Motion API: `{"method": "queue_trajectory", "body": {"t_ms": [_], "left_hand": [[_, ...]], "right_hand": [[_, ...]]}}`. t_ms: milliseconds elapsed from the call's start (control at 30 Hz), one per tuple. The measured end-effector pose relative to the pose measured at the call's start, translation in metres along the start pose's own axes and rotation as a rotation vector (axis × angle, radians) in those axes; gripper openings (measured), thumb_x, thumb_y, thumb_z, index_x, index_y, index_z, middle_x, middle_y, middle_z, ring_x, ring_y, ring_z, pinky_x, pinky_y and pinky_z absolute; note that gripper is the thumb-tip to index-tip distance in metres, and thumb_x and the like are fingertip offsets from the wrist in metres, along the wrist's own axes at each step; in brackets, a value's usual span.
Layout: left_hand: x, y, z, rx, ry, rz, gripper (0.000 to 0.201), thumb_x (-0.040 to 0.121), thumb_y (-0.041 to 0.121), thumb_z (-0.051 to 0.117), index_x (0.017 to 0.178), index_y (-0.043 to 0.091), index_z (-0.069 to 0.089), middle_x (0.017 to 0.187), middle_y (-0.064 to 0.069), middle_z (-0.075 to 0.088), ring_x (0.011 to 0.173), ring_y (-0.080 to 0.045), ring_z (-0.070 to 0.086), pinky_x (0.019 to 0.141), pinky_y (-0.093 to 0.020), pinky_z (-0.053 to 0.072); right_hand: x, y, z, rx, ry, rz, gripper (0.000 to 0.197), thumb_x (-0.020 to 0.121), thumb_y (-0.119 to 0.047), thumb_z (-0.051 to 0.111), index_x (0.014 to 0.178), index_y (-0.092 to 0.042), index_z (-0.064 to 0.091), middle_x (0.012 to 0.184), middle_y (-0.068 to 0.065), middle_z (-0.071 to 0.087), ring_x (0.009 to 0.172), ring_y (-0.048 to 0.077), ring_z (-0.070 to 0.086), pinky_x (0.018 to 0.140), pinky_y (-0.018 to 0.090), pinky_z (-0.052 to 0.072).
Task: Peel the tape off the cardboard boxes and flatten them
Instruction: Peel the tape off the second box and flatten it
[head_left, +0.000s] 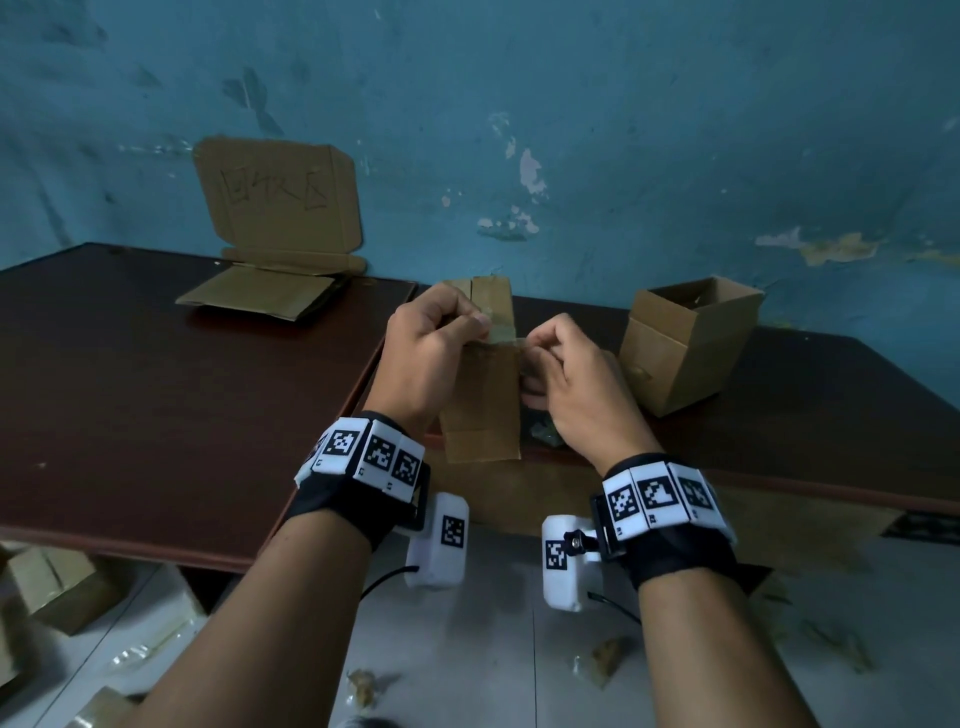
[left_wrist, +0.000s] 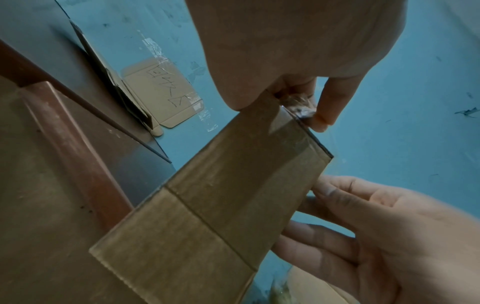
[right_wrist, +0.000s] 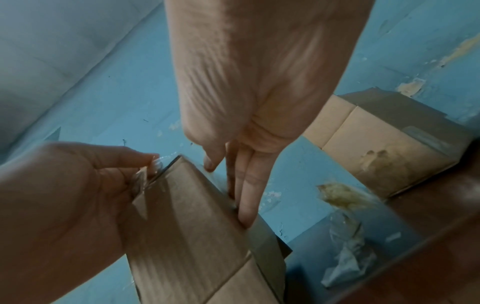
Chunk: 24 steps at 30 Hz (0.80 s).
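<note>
Both hands held a flattened cardboard box (head_left: 483, 400) above the table (head_left: 156, 389) edge: the left hand (head_left: 428, 353) pinched clear tape (left_wrist: 298, 107) at its upper corner, the right hand (head_left: 571, 384) gripped its right edge with curled fingers.

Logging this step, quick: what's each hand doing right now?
Left hand: pinching clear tape at the top edge of the flattened brown cardboard box.
Right hand: fingers gripping that box's right edge.
</note>
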<state>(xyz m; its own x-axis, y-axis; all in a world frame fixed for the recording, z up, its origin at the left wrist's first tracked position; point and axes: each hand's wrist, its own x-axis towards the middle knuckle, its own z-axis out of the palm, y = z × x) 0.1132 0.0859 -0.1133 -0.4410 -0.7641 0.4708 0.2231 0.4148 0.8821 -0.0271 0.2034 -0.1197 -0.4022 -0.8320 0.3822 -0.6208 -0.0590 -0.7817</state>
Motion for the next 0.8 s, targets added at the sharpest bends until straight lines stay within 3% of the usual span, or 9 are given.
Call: {"method": "queue_trajectory", "body": {"t_ms": [200, 367, 500, 567, 667, 800], "left_hand": [[-0.002, 0.003, -0.002, 0.002, -0.025, -0.002, 0.017, 0.086, 0.024, 0.068, 0.077, 0.01, 0.064, 0.077, -0.004, 0.062, 0.078, -0.019, 0.056, 0.077, -0.04, 0.043], [-0.002, 0.002, -0.001, 0.023, -0.029, 0.004, 0.018, 0.087, 0.023, 0.067, 0.077, 0.008, 0.063, 0.077, -0.002, 0.061, 0.078, -0.017, 0.056, 0.078, -0.04, 0.043], [-0.004, 0.003, 0.002, 0.141, -0.039, 0.081, 0.024, 0.088, 0.023, 0.063, 0.083, 0.0, 0.061, 0.08, -0.012, 0.059, 0.076, -0.014, 0.052, 0.072, -0.035, 0.041], [-0.004, 0.002, 0.004, 0.226, -0.05, 0.146, 0.022, 0.089, 0.022, 0.061, 0.083, 0.001, 0.059, 0.081, -0.01, 0.059, 0.075, -0.014, 0.05, 0.07, -0.035, 0.041], [-0.004, 0.001, 0.005, 0.31, -0.073, 0.206, 0.015, 0.091, 0.019, 0.06, 0.082, 0.007, 0.056, 0.082, -0.002, 0.056, 0.076, -0.016, 0.05, 0.071, -0.036, 0.043], [-0.003, -0.001, 0.005, 0.402, -0.091, 0.237, 0.016, 0.09, 0.021, 0.058, 0.082, 0.008, 0.055, 0.086, 0.001, 0.054, 0.08, -0.018, 0.05, 0.073, -0.029, 0.039]], "right_hand": [[0.0, -0.013, 0.0, 0.057, 0.038, 0.076, 0.007, 0.112, -0.027, 0.049, 0.11, -0.027, 0.055, 0.105, 0.003, 0.068, 0.087, 0.018, 0.078, 0.07, 0.041, 0.068], [0.001, -0.015, 0.0, 0.008, 0.062, 0.037, 0.007, 0.113, -0.031, 0.045, 0.107, -0.032, 0.05, 0.097, 0.006, 0.066, 0.081, 0.024, 0.077, 0.065, 0.044, 0.067], [0.002, -0.019, 0.0, -0.036, 0.073, 0.038, 0.008, 0.112, -0.038, 0.046, 0.106, -0.032, 0.048, 0.094, 0.006, 0.068, 0.079, 0.024, 0.076, 0.063, 0.046, 0.067], [0.003, -0.019, -0.001, -0.166, 0.08, -0.019, 0.011, 0.112, -0.04, 0.045, 0.103, -0.033, 0.047, 0.084, 0.003, 0.067, 0.072, 0.021, 0.073, 0.06, 0.049, 0.064], [0.004, -0.019, -0.001, -0.361, 0.115, -0.1, 0.015, 0.112, -0.039, 0.045, 0.103, -0.027, 0.049, 0.071, -0.004, 0.06, 0.062, 0.016, 0.063, 0.053, 0.039, 0.05], [0.002, -0.018, 0.004, -0.475, 0.314, -0.251, 0.018, 0.107, -0.031, 0.06, 0.099, -0.016, 0.062, 0.086, -0.005, 0.061, 0.073, 0.014, 0.057, 0.055, 0.024, 0.035]]}}
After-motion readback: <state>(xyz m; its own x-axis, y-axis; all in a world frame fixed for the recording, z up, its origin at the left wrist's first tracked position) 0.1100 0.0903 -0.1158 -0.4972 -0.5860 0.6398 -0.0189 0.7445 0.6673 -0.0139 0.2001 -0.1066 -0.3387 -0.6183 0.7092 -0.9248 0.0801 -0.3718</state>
